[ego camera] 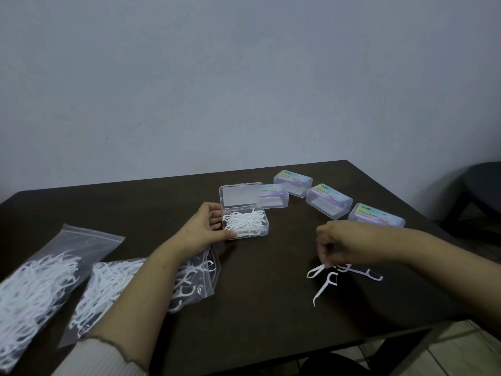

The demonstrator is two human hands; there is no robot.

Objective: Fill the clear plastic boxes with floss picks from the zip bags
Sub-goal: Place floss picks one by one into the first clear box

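Four closed boxes (329, 200) with colourful labels are ranged in an arc at centre right on the dark table (135, 207); two zip bags (40, 289) of picks lie at lower left, one crossed by the left forearm. The open clear box (245, 223), part-filled, is cupped by the left hand (206, 229), fingers loosely curled round its side. At right, a loose floss pick (315, 271) is pinched by the right hand (344, 245); others lie just beside it.
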